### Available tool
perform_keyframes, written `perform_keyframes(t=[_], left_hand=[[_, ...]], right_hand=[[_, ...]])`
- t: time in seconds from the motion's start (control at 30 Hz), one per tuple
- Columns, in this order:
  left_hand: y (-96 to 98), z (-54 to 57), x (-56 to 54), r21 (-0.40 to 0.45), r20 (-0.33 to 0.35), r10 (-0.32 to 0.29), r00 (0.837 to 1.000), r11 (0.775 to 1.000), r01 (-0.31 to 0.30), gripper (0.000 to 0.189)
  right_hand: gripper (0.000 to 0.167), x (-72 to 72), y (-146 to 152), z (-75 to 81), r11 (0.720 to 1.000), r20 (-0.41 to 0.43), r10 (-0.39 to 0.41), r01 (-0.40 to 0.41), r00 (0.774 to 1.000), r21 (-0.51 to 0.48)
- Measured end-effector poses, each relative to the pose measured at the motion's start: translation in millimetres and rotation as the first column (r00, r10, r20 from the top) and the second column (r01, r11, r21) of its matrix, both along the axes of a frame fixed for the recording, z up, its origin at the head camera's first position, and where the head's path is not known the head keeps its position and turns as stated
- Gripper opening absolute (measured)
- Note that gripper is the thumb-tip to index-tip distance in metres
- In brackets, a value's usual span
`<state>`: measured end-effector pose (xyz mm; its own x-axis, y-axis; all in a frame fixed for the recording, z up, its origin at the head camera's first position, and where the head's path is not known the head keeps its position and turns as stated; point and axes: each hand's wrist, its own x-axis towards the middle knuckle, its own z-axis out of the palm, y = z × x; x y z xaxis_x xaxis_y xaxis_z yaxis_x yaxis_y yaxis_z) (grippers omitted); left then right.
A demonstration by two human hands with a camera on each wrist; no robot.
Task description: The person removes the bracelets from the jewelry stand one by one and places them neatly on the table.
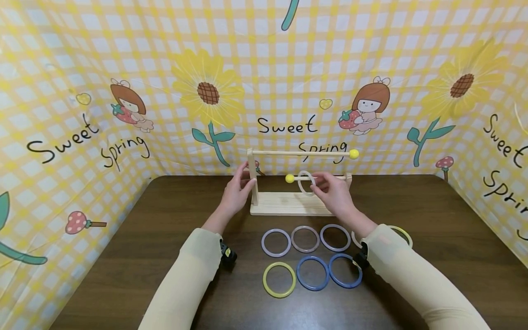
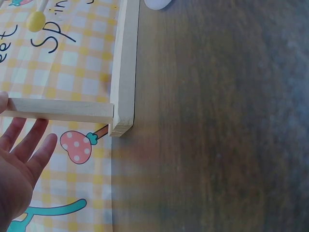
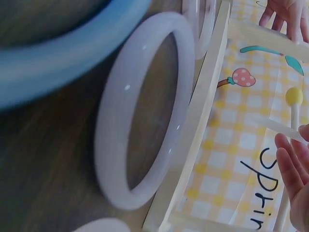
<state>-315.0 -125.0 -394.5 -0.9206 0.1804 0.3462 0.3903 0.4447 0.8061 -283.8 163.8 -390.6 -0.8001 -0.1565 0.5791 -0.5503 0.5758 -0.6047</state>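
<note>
A light wooden stand (image 1: 288, 201) has an upper rod (image 1: 297, 153) fixed to its left post, ending in a yellow ball (image 1: 354, 154). Its lower rod runs from the right post to another yellow ball (image 1: 290, 178) at the left. My left hand (image 1: 237, 190) holds the left post, thumb in front and fingers behind, as the left wrist view also shows. Between thumb and fingertips my right hand (image 1: 336, 195) pinches a whitish translucent ring (image 1: 299, 183). In the head view the ring encircles the lower rod, just right of its ball.
On the brown table (image 1: 165, 238), in front of the stand, lie lavender rings (image 1: 275, 255), a pinkish ring (image 1: 305, 251), a yellow-green ring (image 1: 279, 296) and two blue rings (image 1: 313, 289). The right sleeve partly covers a yellow ring (image 1: 409, 237). Patterned cloth (image 1: 264, 82) hangs behind and at the sides.
</note>
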Motion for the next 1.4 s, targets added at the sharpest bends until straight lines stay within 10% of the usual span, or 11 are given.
perform_keyframes(t=[0.8,1.4], left_hand=[[0.1,1.0,-0.4,0.005,-0.010,-0.011,1.000,1.000,0.011,0.050],[0.2,0.7,0.0,0.005,-0.020,-0.011,1.000,1.000,0.011,0.048]], right_hand=[[0.026,-1.6,-24,3.3,0.997,0.022,0.074,-0.073,0.997,-0.021],[0.024,10.3,-1,7.1,0.994,-0.125,0.104,-0.105,0.987,-0.006]])
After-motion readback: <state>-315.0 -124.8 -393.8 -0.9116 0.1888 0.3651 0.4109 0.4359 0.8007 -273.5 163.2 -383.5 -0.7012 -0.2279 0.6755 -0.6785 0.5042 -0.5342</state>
